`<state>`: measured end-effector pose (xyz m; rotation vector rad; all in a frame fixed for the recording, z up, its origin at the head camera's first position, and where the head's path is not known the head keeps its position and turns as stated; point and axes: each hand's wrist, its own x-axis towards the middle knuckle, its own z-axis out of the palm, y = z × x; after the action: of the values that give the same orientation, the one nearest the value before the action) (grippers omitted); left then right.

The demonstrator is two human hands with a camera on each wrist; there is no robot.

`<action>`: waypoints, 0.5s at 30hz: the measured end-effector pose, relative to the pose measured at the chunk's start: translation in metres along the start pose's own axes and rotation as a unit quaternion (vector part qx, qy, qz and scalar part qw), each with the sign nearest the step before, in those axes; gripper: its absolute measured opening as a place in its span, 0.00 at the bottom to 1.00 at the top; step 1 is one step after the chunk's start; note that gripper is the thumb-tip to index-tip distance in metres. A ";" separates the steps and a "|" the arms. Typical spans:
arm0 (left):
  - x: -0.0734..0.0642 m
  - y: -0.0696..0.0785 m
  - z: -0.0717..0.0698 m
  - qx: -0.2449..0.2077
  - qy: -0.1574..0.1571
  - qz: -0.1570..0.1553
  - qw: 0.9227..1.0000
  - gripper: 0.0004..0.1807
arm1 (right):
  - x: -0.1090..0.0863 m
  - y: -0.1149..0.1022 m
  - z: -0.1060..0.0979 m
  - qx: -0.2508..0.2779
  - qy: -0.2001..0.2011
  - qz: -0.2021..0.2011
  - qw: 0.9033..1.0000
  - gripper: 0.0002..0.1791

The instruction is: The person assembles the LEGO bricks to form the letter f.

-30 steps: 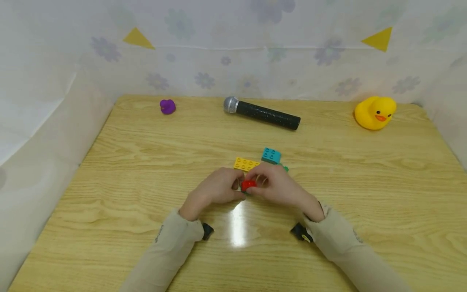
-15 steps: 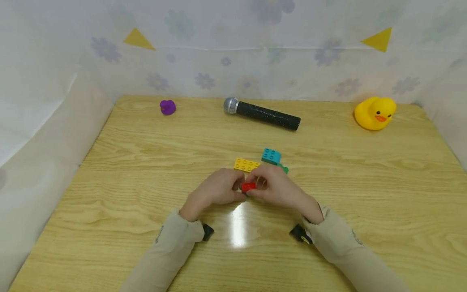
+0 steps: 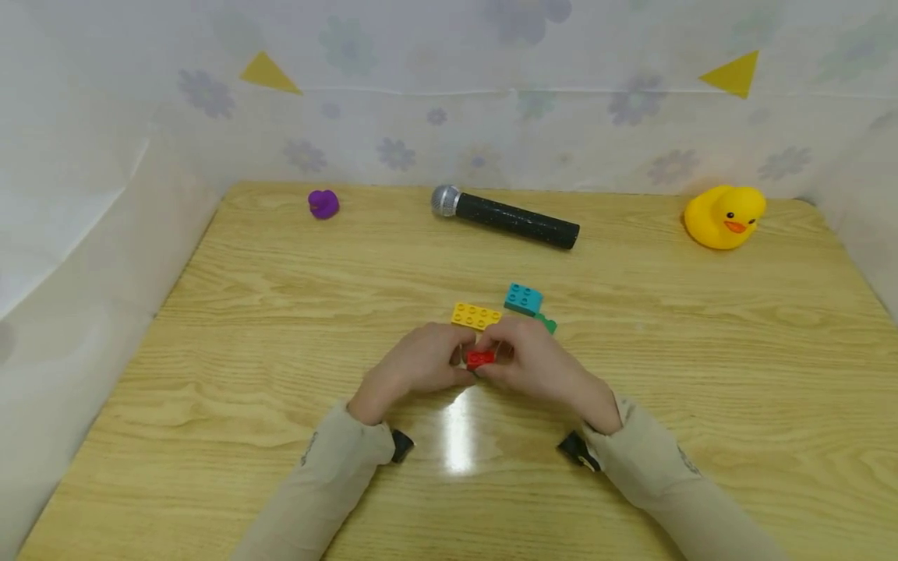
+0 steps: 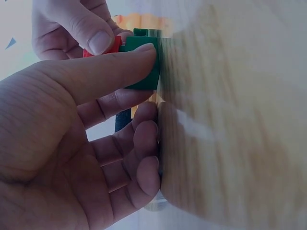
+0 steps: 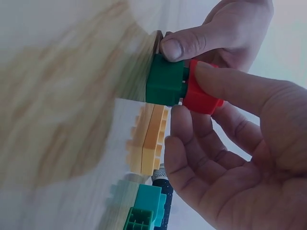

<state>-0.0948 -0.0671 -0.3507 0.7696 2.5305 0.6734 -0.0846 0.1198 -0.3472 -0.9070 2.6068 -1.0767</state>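
Note:
Near the middle of the table, my left hand (image 3: 424,358) pinches a green toy building brick (image 5: 165,84) between thumb and fingers, low against the tabletop. My right hand (image 3: 536,362) holds a red toy building brick (image 3: 480,359) between thumb and fingers, right above the green one. In the right wrist view, green studs show in a narrow gap between the two bricks, so they are not pressed flush. From the head view the green brick is mostly hidden. Just beyond the hands lies a yellow brick (image 3: 471,313), partly covered by the right hand.
A teal brick (image 3: 522,299) and another green piece (image 3: 546,323) lie behind the right hand. Farther back are a purple duck (image 3: 323,204), a black microphone (image 3: 515,217) and a large yellow duck (image 3: 725,218). A flowered white cloth (image 3: 421,132) borders the table's back.
The red brick has come down slightly and levelled out, so its studs show more plainly from above. Both hands stay in almost the same place.

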 end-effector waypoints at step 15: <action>-0.007 -0.003 -0.011 -0.072 0.032 0.062 0.995 0.09 | -0.001 0.003 -0.003 0.000 0.000 0.018 1.000 0.06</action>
<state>-0.0963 -0.0769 -0.3422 0.8707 2.4738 0.9235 -0.0863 0.1238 -0.3471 -0.8555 2.6118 -1.0678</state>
